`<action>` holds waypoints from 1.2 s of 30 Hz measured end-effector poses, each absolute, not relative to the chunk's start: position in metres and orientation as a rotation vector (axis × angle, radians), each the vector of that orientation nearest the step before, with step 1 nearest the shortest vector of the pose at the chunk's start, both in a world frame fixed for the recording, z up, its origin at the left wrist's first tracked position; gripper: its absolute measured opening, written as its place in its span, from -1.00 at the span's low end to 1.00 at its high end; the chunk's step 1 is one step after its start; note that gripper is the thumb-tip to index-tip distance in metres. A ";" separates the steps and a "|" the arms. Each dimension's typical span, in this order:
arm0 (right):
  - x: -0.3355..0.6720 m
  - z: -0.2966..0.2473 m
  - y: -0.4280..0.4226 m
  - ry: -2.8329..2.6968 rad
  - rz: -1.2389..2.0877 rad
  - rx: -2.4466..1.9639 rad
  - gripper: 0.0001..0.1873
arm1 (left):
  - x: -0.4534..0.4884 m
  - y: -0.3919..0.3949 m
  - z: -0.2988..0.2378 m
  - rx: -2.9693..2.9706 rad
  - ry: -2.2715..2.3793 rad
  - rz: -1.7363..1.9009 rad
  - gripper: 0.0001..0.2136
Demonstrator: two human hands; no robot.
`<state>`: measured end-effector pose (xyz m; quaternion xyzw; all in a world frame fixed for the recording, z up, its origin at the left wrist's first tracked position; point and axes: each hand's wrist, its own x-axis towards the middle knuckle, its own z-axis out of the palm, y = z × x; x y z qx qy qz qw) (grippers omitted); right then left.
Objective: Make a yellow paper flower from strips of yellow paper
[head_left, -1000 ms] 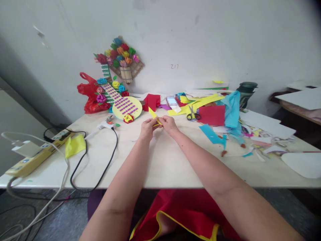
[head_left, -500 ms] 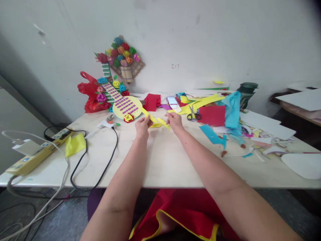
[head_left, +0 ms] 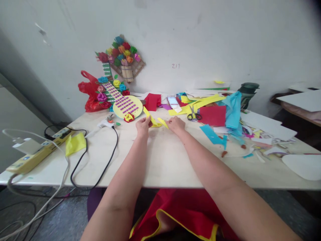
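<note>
Both my hands are stretched out over the middle of the white table (head_left: pixel 160 157). My left hand (head_left: pixel 142 126) pinches one end of a folded yellow paper strip (head_left: pixel 154 121). My right hand (head_left: pixel 176 124) has its fingers curled on the strip's other end, low against the tabletop. The strip runs between the two hands and kinks upward near my left fingers. A round yellow paper guitar craft (head_left: pixel 126 106) with purple bars lies just behind my left hand.
Scissors (head_left: pixel 193 115), red paper (head_left: pixel 212 115), blue paper (head_left: pixel 232 110) and scraps crowd the back right. A glue gun (head_left: pixel 106 123) with black cord, a power strip (head_left: pixel 37 151) and a yellow scrap (head_left: pixel 75 143) lie left. A red bag (head_left: pixel 90 93) and paper flower bouquet (head_left: pixel 122 57) stand against the wall.
My hands drew apart, opening the yellow strip out between them, then lowered it toward the tabletop and a little farther from me.
</note>
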<state>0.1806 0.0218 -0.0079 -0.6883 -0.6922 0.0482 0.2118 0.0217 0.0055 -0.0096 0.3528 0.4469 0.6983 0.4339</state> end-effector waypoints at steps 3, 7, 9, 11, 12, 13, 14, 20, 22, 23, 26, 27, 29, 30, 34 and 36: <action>0.174 -0.010 0.022 -1.997 0.043 -1.923 -0.63 | 0.022 0.005 -0.010 0.878 1.116 1.731 -0.68; 0.168 -0.012 0.024 -2.021 0.029 -1.933 -0.69 | 0.023 0.006 -0.011 0.878 1.125 1.710 -0.68; 0.168 -0.012 0.025 -2.017 0.050 -1.945 -0.70 | 0.023 0.006 -0.011 0.877 1.135 1.698 -0.69; 0.167 -0.012 0.025 -2.014 0.074 -1.955 -0.70 | 0.023 0.005 -0.010 0.879 1.142 1.693 -0.70; 0.167 -0.012 0.026 -2.015 0.085 -1.960 -0.70 | 0.023 0.005 -0.010 0.878 1.146 1.692 -0.70; 0.167 -0.012 0.026 -2.015 0.094 -1.965 -0.70 | 0.023 0.005 -0.010 0.876 1.149 1.691 -0.70; 0.166 -0.011 0.026 -2.015 0.100 -1.971 -0.71 | 0.023 0.005 -0.010 0.874 1.153 1.690 -0.71; 0.165 -0.014 0.027 -1.965 0.147 -1.991 -0.75 | 0.023 0.005 -0.011 0.892 1.152 1.677 -0.72; 0.166 -0.016 0.027 -1.921 0.177 -1.981 -0.76 | 0.023 0.005 -0.011 0.888 1.157 1.675 -0.73; 0.167 -0.016 0.028 -1.898 0.194 -1.979 -0.76 | 0.023 0.004 -0.010 0.884 1.159 1.675 -0.73; 0.171 -0.017 0.029 -1.829 0.255 -1.998 -0.75 | 0.024 0.003 -0.009 0.884 1.161 1.677 -0.73; 0.172 -0.016 0.030 -1.810 0.279 -2.007 -0.73 | 0.024 0.003 -0.009 0.888 1.159 1.677 -0.73; 0.173 -0.015 0.030 -1.791 0.323 -2.014 -0.68 | 0.023 0.002 -0.008 0.898 1.156 1.679 -0.73; 0.173 -0.013 0.030 -1.794 0.340 -2.013 -0.66 | 0.023 0.002 -0.008 0.900 1.156 1.681 -0.73; 0.171 -0.009 0.031 -1.898 0.364 -2.011 -0.69 | 0.019 0.003 -0.006 0.871 1.164 1.721 -0.72; 0.170 -0.010 0.031 -1.933 0.357 -2.017 -0.70 | 0.017 0.004 -0.006 0.836 1.169 1.754 -0.73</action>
